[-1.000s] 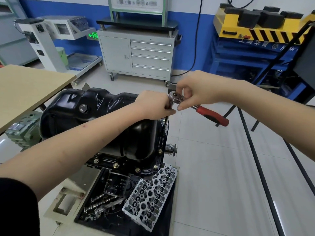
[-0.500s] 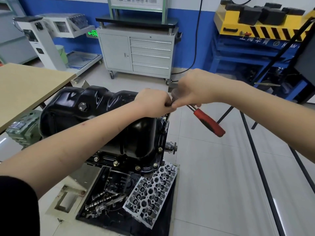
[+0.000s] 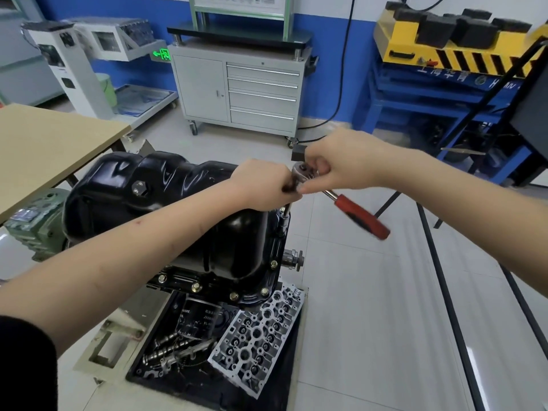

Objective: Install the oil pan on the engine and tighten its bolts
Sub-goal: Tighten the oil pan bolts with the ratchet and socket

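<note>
- I'm seeing the oil pan (image 3: pixel 166 203), glossy black and deep, sitting upside-down on the engine (image 3: pixel 207 280), its drain plug facing up.
- Brass-coloured bolts (image 3: pixel 195 287) are standing seated along its near flange.
- The ratchet wrench (image 3: pixel 341 200), with a chrome head and red handle, is angling down to the right above the pan's right edge, its extension dropping to the flange.

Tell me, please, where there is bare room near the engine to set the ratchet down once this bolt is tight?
The wooden table, left of the oil pan, shows a bare top. The tiled floor, between the engine and the black rails, is also free. The tray below the pan is crowded: cylinder head, camshafts, small parts.
</note>
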A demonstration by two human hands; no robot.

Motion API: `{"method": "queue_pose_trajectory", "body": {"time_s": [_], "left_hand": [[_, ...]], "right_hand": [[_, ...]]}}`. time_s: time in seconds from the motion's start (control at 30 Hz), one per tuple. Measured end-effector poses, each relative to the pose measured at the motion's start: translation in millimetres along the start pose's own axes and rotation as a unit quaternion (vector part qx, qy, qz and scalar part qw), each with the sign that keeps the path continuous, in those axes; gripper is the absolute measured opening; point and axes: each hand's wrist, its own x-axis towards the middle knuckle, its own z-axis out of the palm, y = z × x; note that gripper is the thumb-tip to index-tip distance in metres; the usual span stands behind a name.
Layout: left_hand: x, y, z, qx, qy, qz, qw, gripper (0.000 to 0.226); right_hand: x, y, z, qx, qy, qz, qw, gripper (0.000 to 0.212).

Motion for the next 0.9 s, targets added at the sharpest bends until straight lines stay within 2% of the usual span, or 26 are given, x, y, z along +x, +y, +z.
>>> {"method": "queue_pose_trajectory", "body": {"time_s": [0.07,0.2,0.37,0.47,0.53,0.67,0.73,0.8,0.9], "left_hand": [[0,0,0,0.0,-0.012,0.001,1.0,0.048],[-1,0,-1,0.005,-0.021,-0.007,1.0,0.048],[0,2,-1,0.003,-0.021,-0.032,0.999,0.05],[0,2,0,0.002,-0.014,-0.036,0.999,0.051],[-1,2,-1,0.005,-0.018,-0.029,0.999,0.052],[-1,4,-2,0.013,-0.044,-0.019,0.999,0.052],[-2,3,-3,0.01,-0.046,-0.017,0.999,0.052],[-3,4,-3,0.0,-0.043,-0.025,0.999,0.052],[-3,5,-3,-0.04,-0.02,-0.045,0.998,0.044]], "right_hand": [[-1,0,0,-0.007,0.023,-0.027,0.999,0.021],[6,0,-1,-0.031,0.04,-0.081,0.995,0.025],[6,3,-5,-0.006,0.0,-0.03,1.0,0.023],[-3,1,-2,0.093,-0.034,0.001,0.995,0.027],[-8,0,3,0.129,-0.022,0.01,0.991,0.025],[-5,0,7,0.014,0.064,-0.046,0.997,0.021],[2,-3,9,-0.037,0.081,-0.081,0.993,0.021],[4,-4,10,-0.033,0.076,-0.063,0.995,0.022],[0,2,7,0.011,0.027,-0.006,1.0,0.022]]}}
